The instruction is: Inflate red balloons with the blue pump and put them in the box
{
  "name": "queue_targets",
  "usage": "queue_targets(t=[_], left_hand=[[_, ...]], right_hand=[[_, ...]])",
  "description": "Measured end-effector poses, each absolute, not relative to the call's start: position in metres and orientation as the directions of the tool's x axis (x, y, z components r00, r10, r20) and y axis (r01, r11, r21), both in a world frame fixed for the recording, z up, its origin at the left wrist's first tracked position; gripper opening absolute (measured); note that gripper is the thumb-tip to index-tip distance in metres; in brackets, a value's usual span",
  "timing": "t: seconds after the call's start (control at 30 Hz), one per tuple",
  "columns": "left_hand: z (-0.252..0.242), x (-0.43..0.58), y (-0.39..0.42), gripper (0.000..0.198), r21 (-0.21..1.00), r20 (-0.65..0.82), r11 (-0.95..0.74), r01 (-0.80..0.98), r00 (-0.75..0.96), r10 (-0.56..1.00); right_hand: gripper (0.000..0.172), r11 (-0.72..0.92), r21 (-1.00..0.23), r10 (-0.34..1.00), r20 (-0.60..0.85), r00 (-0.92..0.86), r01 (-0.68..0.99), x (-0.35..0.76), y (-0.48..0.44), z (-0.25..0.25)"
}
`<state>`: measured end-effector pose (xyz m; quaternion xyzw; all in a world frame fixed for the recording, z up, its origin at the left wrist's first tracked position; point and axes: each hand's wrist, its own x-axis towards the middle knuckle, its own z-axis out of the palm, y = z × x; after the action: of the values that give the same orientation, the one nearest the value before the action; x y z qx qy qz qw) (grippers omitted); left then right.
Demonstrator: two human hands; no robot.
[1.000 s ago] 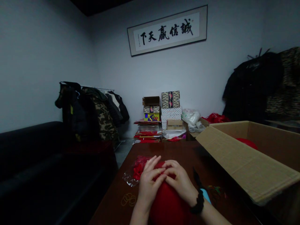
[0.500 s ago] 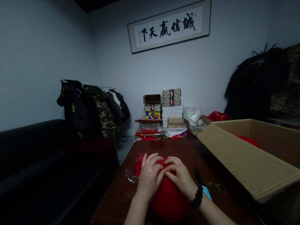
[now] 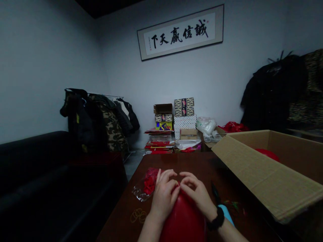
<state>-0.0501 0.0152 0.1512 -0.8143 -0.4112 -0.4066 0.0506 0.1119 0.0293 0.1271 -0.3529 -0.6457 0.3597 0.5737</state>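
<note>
A red inflated balloon (image 3: 185, 215) stands at the table's near edge, its narrow neck pointing up and away. My left hand (image 3: 165, 191) pinches the neck between thumb and fingers. From the other side, my right hand (image 3: 195, 190), with a black band at its wrist, pinches at the same spot. The fingertips nearly meet and partly hide the neck. Left of my hands lies a clear plastic bag (image 3: 149, 183) with red pieces in it. Several thin rubber bands (image 3: 138, 215) lie nearer me. A light-blue tool with a black pointed end (image 3: 225, 212) lies beside my right wrist.
An open cardboard box (image 3: 259, 174) at the right holds something red. Stacked boxes (image 3: 184, 124) and red flat packs (image 3: 158, 145) stand beyond the far table edge. A black sofa (image 3: 37, 174) runs along the left. Small coloured strands (image 3: 233, 204) lie on the brown table (image 3: 191, 161).
The balloon has tilted and come nearer me, and now looks longer and smoother. My hands still pinch at its top, with fingertips slightly shifted. The camera view has tipped up slightly.
</note>
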Motion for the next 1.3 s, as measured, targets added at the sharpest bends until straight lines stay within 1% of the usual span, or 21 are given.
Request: queue_targets(t=[0.1, 0.13, 0.17, 0.23, 0.3, 0.37, 0.47, 0.57, 0.63, 0.67, 0.7, 0.77, 0.83, 0.87, 0.9, 0.97, 1.07, 1.13, 1.2, 1.23, 1.3], left_hand=[[0.148, -0.048, 0.016, 0.017, 0.199, 0.710, -0.650, 0.733, 0.350, 0.611], [0.147, -0.047, 0.016, 0.017, 0.182, 0.713, -0.647, 0.740, 0.354, 0.606], [0.146, -0.047, 0.016, 0.018, 0.167, 0.716, -0.645, 0.745, 0.358, 0.599], [0.145, -0.047, 0.016, 0.018, 0.150, 0.724, -0.644, 0.750, 0.360, 0.588], [0.144, -0.047, 0.014, 0.016, 0.154, 0.728, -0.646, 0.747, 0.356, 0.586], [0.144, -0.048, 0.012, 0.011, 0.173, 0.724, -0.653, 0.738, 0.354, 0.592], [0.145, -0.049, 0.009, 0.009, 0.200, 0.713, -0.671, 0.714, 0.364, 0.599], [0.146, -0.049, 0.009, 0.011, 0.218, 0.712, -0.681, 0.699, 0.363, 0.600], [0.147, -0.050, 0.011, 0.011, 0.234, 0.712, -0.676, 0.699, 0.351, 0.609], [0.147, -0.051, 0.011, 0.011, 0.243, 0.711, -0.673, 0.698, 0.344, 0.613], [0.148, -0.052, 0.012, 0.011, 0.252, 0.711, -0.671, 0.698, 0.337, 0.617], [0.149, -0.054, 0.013, 0.012, 0.268, 0.711, -0.666, 0.696, 0.324, 0.624], [0.149, -0.056, 0.013, 0.011, 0.285, 0.705, -0.665, 0.690, 0.319, 0.633], [0.149, -0.057, 0.013, 0.011, 0.294, 0.698, -0.667, 0.685, 0.322, 0.639], [0.148, -0.057, 0.013, 0.010, 0.303, 0.688, -0.669, 0.678, 0.331, 0.646], [0.146, -0.055, 0.013, 0.009, 0.318, 0.668, -0.674, 0.667, 0.347, 0.659], [0.142, -0.049, 0.011, 0.008, 0.343, 0.653, -0.674, 0.654, 0.350, 0.672], [0.140, -0.045, 0.010, 0.007, 0.362, 0.651, -0.676, 0.641, 0.345, 0.676], [0.139, -0.042, 0.009, 0.007, 0.385, 0.651, -0.675, 0.629, 0.333, 0.682], [0.139, -0.042, 0.009, 0.007, 0.399, 0.652, -0.670, 0.626, 0.320, 0.687], [0.138, -0.042, 0.008, 0.007, 0.426, 0.654, -0.658, 0.621, 0.292, 0.698]], right_hand=[[0.009, 0.571, -0.761, 0.817, 0.563, -0.125, 0.308, 0.112, 0.029, 0.140], [0.008, 0.574, -0.721, 0.810, 0.568, -0.143, 0.388, 0.112, 0.029, 0.145], [0.010, 0.569, -0.691, 0.811, 0.560, -0.168, 0.446, 0.112, 0.029, 0.149], [0.012, 0.559, -0.678, 0.824, 0.517, -0.231, 0.477, 0.115, 0.031, 0.155], [0.011, 0.558, -0.722, 0.829, 0.473, -0.298, 0.409, 0.119, 0.034, 0.157], [0.012, 0.552, -0.786, 0.816, 0.442, -0.372, 0.278, 0.124, 0.036, 0.154], [0.023, 0.490, -0.869, 0.798, 0.418, -0.435, 0.064, 0.129, 0.038, 0.147], [0.022, 0.283, -0.942, 0.852, 0.334, -0.404, -0.181, 0.128, 0.036, 0.142], [0.026, 0.126, -0.944, 0.871, 0.253, -0.421, -0.306, 0.127, 0.033, 0.142], [0.029, 0.091, -0.943, 0.865, 0.235, -0.444, -0.321, 0.127, 0.031, 0.143], [0.027, 0.106, -0.952, 0.846, 0.239, -0.476, -0.288, 0.128, 0.030, 0.145], [0.020, 0.260, -0.959, 0.803, 0.280, -0.526, -0.113, 0.133, 0.028, 0.151], [0.028, 0.458, -0.884, 0.763, 0.335, -0.553, 0.097, 0.141, 0.029, 0.156], [0.033, 0.528, -0.834, 0.751, 0.370, -0.547, 0.161, 0.145, 0.030, 0.158], [0.035, 0.565, -0.806, 0.747, 0.407, -0.526, 0.179, 0.148, 0.031, 0.158], [0.035, 0.547, -0.830, 0.765, 0.445, -0.466, 0.105, 0.151, 0.032, 0.154], [0.034, 0.329, -0.928, 0.857, 0.371, -0.357, -0.173, 0.142, 0.032, 0.137], [0.030, 0.215, -0.917, 0.909, 0.313, -0.274, -0.336, 0.134, 0.032, 0.125], [0.028, 0.250, -0.909, 0.929, 0.322, -0.181, -0.332, 0.129, 0.032, 0.116], [0.028, 0.306, -0.912, 0.925, 0.353, -0.141, -0.274, 0.128, 0.033, 0.114], [0.029, 0.449, -0.889, 0.885, 0.457, -0.090, -0.093, 0.131, 0.034, 0.114]])
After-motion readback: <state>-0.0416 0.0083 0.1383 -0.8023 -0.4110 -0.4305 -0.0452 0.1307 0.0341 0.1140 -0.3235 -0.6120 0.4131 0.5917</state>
